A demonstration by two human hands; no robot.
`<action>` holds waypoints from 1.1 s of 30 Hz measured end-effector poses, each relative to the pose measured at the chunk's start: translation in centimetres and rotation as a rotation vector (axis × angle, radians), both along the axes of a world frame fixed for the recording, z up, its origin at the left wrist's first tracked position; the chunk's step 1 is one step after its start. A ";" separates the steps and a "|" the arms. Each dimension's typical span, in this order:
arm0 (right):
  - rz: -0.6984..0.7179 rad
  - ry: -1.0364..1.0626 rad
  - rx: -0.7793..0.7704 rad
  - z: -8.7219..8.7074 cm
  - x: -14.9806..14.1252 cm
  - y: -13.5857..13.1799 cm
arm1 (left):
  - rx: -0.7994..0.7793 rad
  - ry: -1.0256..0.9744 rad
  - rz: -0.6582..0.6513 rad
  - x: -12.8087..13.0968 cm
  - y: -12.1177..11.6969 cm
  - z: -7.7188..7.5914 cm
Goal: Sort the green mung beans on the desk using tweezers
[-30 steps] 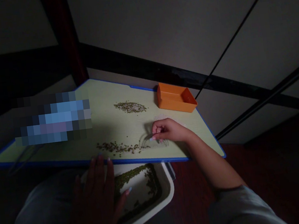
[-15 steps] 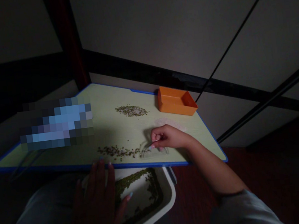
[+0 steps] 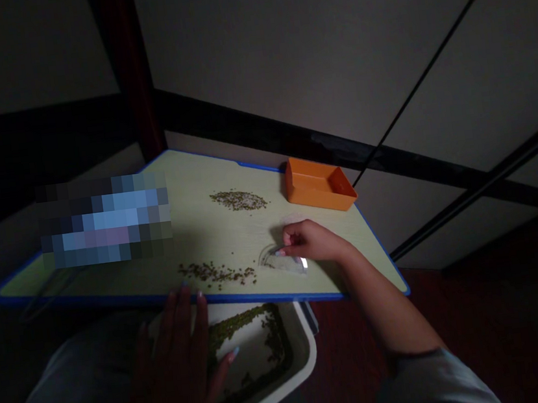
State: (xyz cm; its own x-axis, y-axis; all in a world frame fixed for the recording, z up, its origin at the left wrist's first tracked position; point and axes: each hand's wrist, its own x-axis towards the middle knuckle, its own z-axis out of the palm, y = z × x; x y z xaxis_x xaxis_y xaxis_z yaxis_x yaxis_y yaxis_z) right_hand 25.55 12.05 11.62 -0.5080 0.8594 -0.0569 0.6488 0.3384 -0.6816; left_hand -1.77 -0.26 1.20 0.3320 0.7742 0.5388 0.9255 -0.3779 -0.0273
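Pinched in my right hand [image 3: 302, 242] is a clear half-round plastic piece [image 3: 284, 264], shaped like a protractor, close to the board surface. Just left of it, a loose strip of small green-brown grains [image 3: 216, 272] lies along the near side of the pale yellow board [image 3: 189, 234] with its blue rim. My left hand [image 3: 182, 349] has its fingers spread, fingertips at the board's near edge and thumb over a white tub [image 3: 305, 354]. More green grains [image 3: 230, 324] line the tub, which is partly hidden by that hand.
Farther back on the board is a second pile of mixed green and pale grains [image 3: 239, 200]. An orange open box [image 3: 319, 185] stands at the back right corner. A pixelated bluish object [image 3: 109, 218] occupies the left side. Cabinet panels [image 3: 310, 59] rise behind.
My right hand and the clear plastic piece have shifted slightly right, away from the near strip of grains. The plastic piece lies flatter and shows a bright glint. My left hand stays put.
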 end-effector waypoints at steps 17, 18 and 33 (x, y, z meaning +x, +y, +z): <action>0.080 0.066 0.018 0.4 -0.8 -0.8 | -0.029 -0.012 -0.006 -0.2 -0.1 0.0; 0.080 0.078 0.001 0.5 -0.7 -0.8 | -0.031 -0.011 -0.007 -0.2 -0.1 0.0; 0.113 0.121 -0.161 1.0 0.0 -0.8 | -0.043 -0.039 -0.008 -0.1 -0.1 -0.1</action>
State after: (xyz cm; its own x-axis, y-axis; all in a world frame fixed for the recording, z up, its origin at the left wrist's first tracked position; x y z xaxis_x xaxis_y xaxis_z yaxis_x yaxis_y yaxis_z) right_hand 25.57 11.24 12.65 -0.6121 0.7814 -0.1210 0.5228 0.2852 -0.8033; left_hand -1.89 -0.34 1.15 0.3178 0.7945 0.5175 0.9224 -0.3854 0.0252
